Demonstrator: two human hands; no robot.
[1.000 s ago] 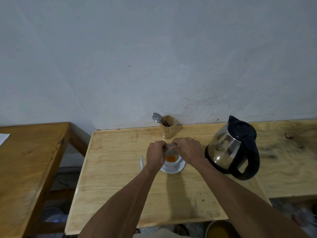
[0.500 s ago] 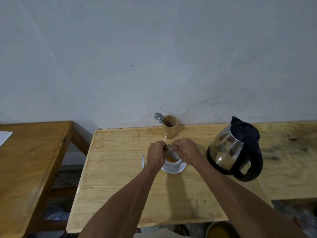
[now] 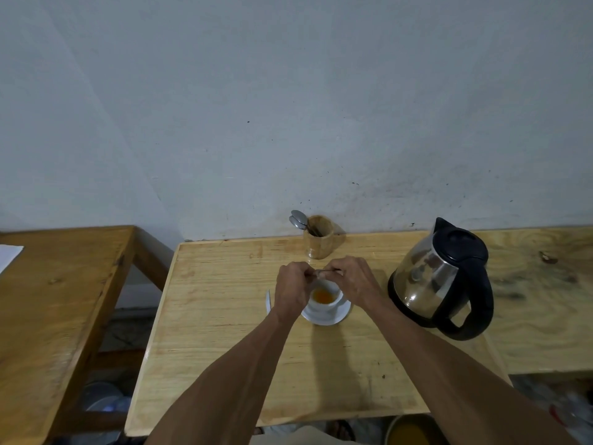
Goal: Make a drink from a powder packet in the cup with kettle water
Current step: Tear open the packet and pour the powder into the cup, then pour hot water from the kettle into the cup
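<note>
1. On the far left, a darker wooden table (image 3: 57, 284) stands apart from the work surface, a white sheet (image 3: 8, 256) at its left edge.
2. On the pale wooden table (image 3: 224, 332), a small white strip (image 3: 268, 301) lies just left of the left hand (image 3: 293, 292).
3. The left hand's grip is pinched on one end of a thin powder packet (image 3: 324, 272), held just above the cup (image 3: 324, 300).
4. The white cup, holding orange contents, sits on a white saucer (image 3: 327, 316) between the two wrists.
5. Behind the hands, by the wall, a wooden holder (image 3: 318, 240) stands upright with spoons (image 3: 298, 218) leaning out to the left.
6. The right hand (image 3: 356, 279) has its grip pinched on the packet's other end, fingers curled over the cup's far rim.
7. At right, a steel kettle (image 3: 439, 277) with black lid and handle stands near the saucer, not touching it.
</note>
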